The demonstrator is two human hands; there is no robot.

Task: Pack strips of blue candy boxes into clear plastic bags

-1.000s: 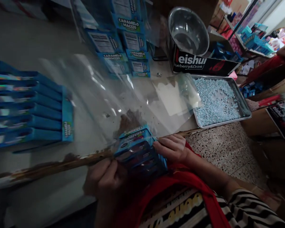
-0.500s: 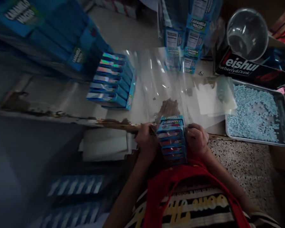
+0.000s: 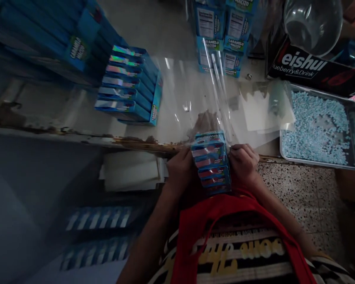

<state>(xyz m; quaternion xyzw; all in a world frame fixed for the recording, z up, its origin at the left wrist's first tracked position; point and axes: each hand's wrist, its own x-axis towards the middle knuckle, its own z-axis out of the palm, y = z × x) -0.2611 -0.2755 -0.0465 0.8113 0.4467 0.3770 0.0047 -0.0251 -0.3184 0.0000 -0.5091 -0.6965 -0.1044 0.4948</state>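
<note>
A stack of small blue candy boxes (image 3: 211,161) stands at the table's front edge, close against my body. Clear plastic film (image 3: 192,94) runs from around the stack back over the tabletop. On the left of the stack, my left hand (image 3: 180,167) is closed with its fingertips at the film's edge. My right hand (image 3: 244,159) is closed on the other side, pinching the film beside the boxes. Farther left sits an open display tray of blue candy boxes (image 3: 130,90) in a row.
Large blue cartons (image 3: 47,43) fill the back left. Wrapped blue boxes (image 3: 219,39) stand at the back. To the right lie white paper sheets (image 3: 258,110), a metal tray of pale blue candies (image 3: 313,130), a black carton (image 3: 301,67) and a clear bowl (image 3: 313,23). The wooden edge (image 3: 106,139) is chipped.
The view has shifted, so the table's contents sit higher in the picture. Both hands stay closed beside the stack, and the film still stretches back from it.
</note>
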